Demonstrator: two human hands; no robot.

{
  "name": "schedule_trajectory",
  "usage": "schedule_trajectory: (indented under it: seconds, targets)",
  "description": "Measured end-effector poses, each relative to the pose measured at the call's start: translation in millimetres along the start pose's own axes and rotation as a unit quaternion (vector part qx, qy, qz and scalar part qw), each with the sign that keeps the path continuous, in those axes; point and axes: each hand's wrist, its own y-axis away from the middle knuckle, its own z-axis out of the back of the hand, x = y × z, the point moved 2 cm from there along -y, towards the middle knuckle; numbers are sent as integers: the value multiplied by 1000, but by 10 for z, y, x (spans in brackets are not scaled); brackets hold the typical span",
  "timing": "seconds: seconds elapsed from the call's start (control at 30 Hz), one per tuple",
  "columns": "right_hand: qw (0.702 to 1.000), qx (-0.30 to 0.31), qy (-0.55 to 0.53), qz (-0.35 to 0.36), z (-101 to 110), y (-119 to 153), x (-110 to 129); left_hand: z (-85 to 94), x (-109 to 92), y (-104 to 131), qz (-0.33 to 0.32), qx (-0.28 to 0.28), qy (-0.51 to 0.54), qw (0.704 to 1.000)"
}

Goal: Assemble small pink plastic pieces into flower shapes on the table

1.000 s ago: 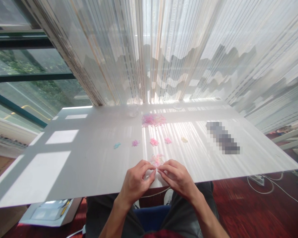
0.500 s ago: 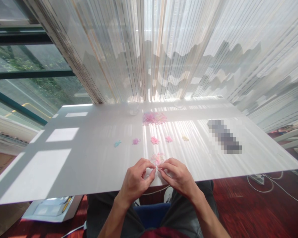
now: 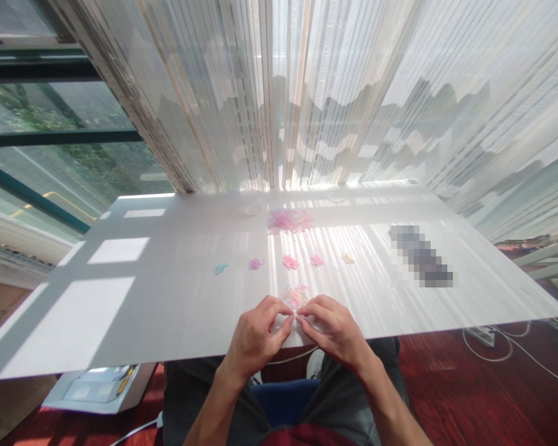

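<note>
My left hand (image 3: pixel 261 331) and my right hand (image 3: pixel 331 327) meet tip to tip over the front of the white table. Thumb and forefinger are pinched on each; whatever is between them is too small to make out. Just beyond my fingertips lies a loose mixed pile (image 3: pixel 296 295) of thin, pastel strands that look like small rubber bands. Farther off, a row of small heaps runs from left to right: blue (image 3: pixel 221 267), purple (image 3: pixel 255 264), coral pink (image 3: pixel 291 262), pink (image 3: pixel 317 259) and pale yellow (image 3: pixel 348 257).
A larger pink and purple pile (image 3: pixel 290 222) lies toward the back of the table (image 3: pixel 177 310). Behind it stand a clear container (image 3: pixel 250 203) and a clear round lid or dish (image 3: pixel 335 196). A pixelated dark object (image 3: pixel 422 256) is at the right. Curtains hang along the far edge.
The whole view has shifted very slightly. Both hands keep the same pinched pose in front of the mixed pile, and the heaps look unchanged.
</note>
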Motion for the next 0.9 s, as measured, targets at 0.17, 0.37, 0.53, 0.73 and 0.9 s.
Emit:
schedule_trajectory:
  seconds: [0.17, 0.37, 0.53, 0.73, 0.9]
  targets:
    - [1000, -2, -2, 3, -1, -5, 3, -7, 6, -10, -6, 3, -10, 1000]
    - [1000, -9, -7, 4, -4, 11, 4, -6, 4, -11, 0, 7, -14, 1000]
    - [1000, -7, -3, 1, 1, 4, 5, -2, -8, -6, 2, 5, -16, 1000]
    - [1000, 3, 10, -1, -15, 1, -6, 4, -13, -3, 4, -7, 7, 1000]
    - [1000, 5, 5, 0, -25, 8, -19, 12, -26, -4, 5, -7, 27, 1000]
